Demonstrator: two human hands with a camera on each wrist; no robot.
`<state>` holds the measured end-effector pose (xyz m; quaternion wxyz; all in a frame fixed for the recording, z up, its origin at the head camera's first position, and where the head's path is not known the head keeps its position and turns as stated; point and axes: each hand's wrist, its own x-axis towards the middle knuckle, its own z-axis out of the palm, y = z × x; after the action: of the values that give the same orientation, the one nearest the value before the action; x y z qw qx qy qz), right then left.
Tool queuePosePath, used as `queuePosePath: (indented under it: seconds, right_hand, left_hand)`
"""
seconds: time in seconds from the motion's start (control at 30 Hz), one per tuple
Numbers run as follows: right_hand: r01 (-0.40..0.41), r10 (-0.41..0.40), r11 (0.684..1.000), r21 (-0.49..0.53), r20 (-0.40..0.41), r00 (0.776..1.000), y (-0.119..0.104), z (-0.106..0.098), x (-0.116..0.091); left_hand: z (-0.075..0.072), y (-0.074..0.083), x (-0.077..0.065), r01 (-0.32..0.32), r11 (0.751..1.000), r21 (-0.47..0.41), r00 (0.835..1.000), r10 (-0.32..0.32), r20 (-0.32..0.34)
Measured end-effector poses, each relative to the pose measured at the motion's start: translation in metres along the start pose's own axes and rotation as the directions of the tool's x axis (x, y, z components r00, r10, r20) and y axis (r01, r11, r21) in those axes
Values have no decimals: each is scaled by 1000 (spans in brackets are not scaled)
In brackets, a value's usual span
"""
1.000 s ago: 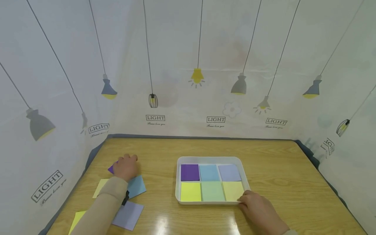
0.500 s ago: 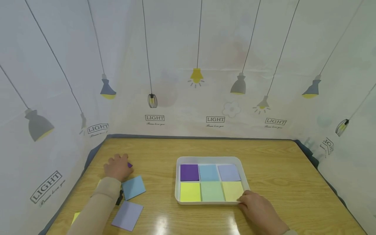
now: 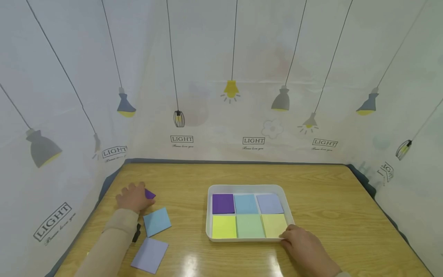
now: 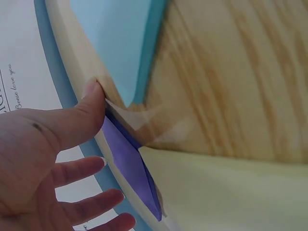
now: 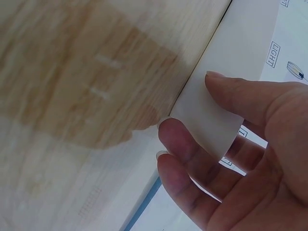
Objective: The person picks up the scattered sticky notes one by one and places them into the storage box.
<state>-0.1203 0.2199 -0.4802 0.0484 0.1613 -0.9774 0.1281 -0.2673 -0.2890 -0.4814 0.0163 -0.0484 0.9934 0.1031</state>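
Observation:
My left hand is at the purple sticky note pad on the left of the table, thumb and fingers spread about it. In the left wrist view that purple pad lies beyond the fingertips. Nearby are a light blue pad and a lavender pad. A pale yellow pad lies beside the purple one in the left wrist view. My right hand pinches the front right corner of the white tray, its thumb on the outer wall.
Two rows of pads fill the tray: purple, blue and lavender behind, bright yellow, mint green and pale yellow in front. A curtain printed with lamps encloses the wooden table.
My left hand has shifted left, so the purple pad now shows at its right side, and more of the blue pad is uncovered. My right hand and the tray have stayed put.

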Motion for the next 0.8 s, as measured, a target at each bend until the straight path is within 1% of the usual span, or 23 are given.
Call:
queuePosePath:
  seconds: [0.5,0.8]
  right_hand:
    - [24,-24,1000,2,-15,1000,2,0,-1]
    - [17,-17,1000,-9,-23,1000,3,2,-2]
  left_hand:
    - [-6,-1,-1,5,1000,30,999,-7,43]
    - [-4,-2,2,27,999,20,998,-28,55]
